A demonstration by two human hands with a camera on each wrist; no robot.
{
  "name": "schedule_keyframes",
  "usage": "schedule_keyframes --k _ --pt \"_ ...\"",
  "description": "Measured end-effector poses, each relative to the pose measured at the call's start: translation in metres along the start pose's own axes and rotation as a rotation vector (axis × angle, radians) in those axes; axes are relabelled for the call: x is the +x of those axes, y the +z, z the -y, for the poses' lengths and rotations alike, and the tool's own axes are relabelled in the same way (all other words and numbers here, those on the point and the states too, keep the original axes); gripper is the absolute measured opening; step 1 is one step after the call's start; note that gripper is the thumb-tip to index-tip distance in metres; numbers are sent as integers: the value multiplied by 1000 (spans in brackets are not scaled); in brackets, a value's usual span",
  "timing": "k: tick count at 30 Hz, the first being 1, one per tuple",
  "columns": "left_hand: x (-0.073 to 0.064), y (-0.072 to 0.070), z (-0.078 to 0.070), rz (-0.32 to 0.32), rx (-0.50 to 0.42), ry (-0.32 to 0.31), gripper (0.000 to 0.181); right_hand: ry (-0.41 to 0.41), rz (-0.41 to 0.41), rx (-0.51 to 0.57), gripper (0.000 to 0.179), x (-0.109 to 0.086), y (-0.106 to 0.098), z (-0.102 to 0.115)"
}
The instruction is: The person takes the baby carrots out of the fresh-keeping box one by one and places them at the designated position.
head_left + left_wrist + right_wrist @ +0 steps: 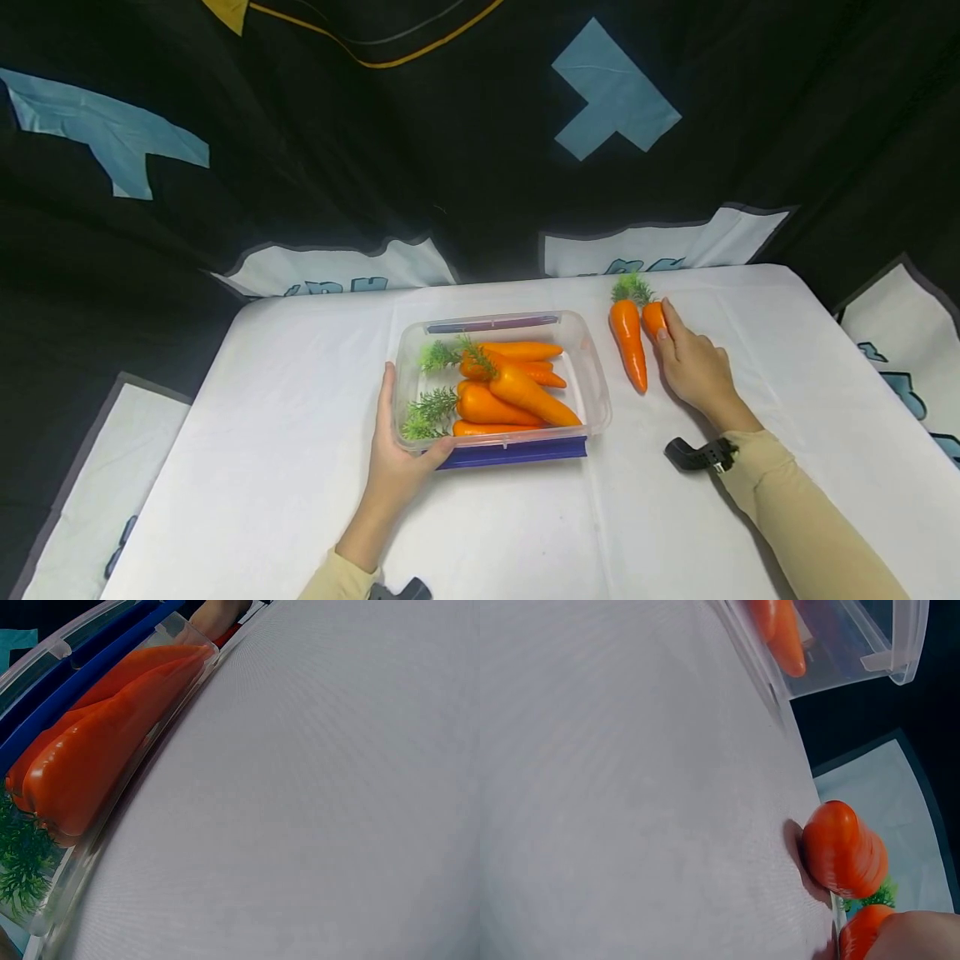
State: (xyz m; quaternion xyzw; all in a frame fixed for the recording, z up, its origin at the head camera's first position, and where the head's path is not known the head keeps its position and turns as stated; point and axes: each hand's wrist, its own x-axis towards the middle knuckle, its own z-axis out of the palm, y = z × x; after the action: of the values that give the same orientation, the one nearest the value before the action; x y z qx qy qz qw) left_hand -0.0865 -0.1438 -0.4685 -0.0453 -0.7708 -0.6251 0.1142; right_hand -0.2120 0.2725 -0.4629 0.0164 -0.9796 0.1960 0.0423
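Observation:
On the table stands a clear plastic food container (600, 404) with blue clips, holding several orange carrots (525, 392) with green tops. My left hand (401, 458) grips its near left corner, thumb at the front rim and fingers along the left wall. To the right, my right hand (693, 362) holds a carrot (654, 318) near its leafy end, covering most of it. Just left of that one lies another carrot (628, 342), its tip toward me. In the right wrist view, the held carrot (861, 930) shows at the bottom beside the lying carrot (840, 847).
A white cloth (285, 400) covers the table. Behind it hangs a dark curtain (360, 167) with light blue patches. A black wrist strap mount (697, 456) juts from my right forearm, close over the cloth.

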Motion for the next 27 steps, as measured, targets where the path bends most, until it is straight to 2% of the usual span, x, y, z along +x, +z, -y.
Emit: schedule_keyframes --k 10,18,22,27 --pt "0 0 1 3 -2 5 120 33 30 -31 61 1 -2 1" --pt "0 0 1 3 -17 15 120 9 27 -69 64 1 -6 0" --pt "0 0 2 6 -21 12 119 26 -12 -83 69 0 -10 3" --pt "0 0 1 5 -23 9 119 11 -121 -74 70 1 -16 11"
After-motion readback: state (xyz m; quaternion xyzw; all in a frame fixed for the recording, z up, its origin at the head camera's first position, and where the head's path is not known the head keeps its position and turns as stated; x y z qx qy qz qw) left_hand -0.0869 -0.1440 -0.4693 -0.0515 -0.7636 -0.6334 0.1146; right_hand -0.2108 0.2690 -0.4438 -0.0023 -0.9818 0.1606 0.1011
